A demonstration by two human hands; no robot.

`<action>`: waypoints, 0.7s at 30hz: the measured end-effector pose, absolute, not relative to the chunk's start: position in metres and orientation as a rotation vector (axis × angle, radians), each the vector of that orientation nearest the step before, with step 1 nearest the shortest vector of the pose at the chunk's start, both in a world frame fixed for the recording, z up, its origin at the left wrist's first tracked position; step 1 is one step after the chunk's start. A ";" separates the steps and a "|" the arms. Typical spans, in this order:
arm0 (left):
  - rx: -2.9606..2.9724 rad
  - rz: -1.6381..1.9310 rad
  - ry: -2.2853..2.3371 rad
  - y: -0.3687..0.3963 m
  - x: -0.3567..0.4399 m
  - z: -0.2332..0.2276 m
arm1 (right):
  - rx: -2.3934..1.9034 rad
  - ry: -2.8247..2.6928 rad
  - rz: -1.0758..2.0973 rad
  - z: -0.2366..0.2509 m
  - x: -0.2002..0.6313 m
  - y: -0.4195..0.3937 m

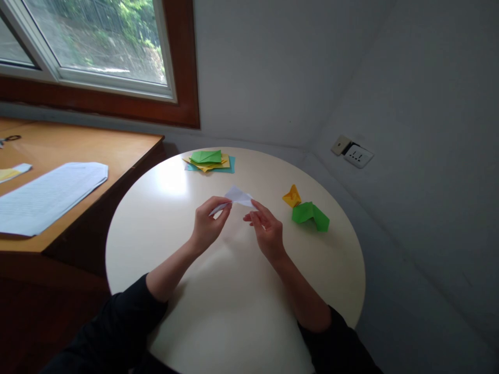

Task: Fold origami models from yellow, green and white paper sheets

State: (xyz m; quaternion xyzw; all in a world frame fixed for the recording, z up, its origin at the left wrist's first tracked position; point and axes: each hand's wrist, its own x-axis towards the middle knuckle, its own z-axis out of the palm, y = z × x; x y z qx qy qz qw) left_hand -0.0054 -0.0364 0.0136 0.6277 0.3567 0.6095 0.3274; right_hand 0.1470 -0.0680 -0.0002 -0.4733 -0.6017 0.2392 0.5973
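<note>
Both my hands hold a folded white paper [238, 198] above the middle of a round white table [187, 197]. My left hand [208, 224] pinches its left tip between thumb and fingers. My right hand [265, 229] grips its right corner. The paper is creased into a pointed, flat shape and sits clear of the tabletop.
A stack of green, yellow and blue paper sheets [209, 160] lies at the table's far edge. A small yellow folded figure [292, 196] and a green folded figure [311, 214] sit to the right. A wooden desk [117, 150] with a printed sheet [47, 195] stands on the left under a window.
</note>
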 end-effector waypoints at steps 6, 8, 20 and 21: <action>1.681 1.559 0.918 -0.038 -0.005 0.015 | -1.030 -1.338 0.517 0.000 0.148 -0.066; 1.683 1.552 0.918 -0.039 -0.005 0.015 | -1.027 -1.323 0.515 -0.001 0.149 -0.065; 1.650 1.558 0.901 -0.041 -0.005 0.021 | -1.029 -1.247 0.557 0.003 0.150 -0.065; 1.656 1.556 0.901 -0.042 -0.005 0.021 | -1.026 -1.243 0.560 0.003 0.150 -0.065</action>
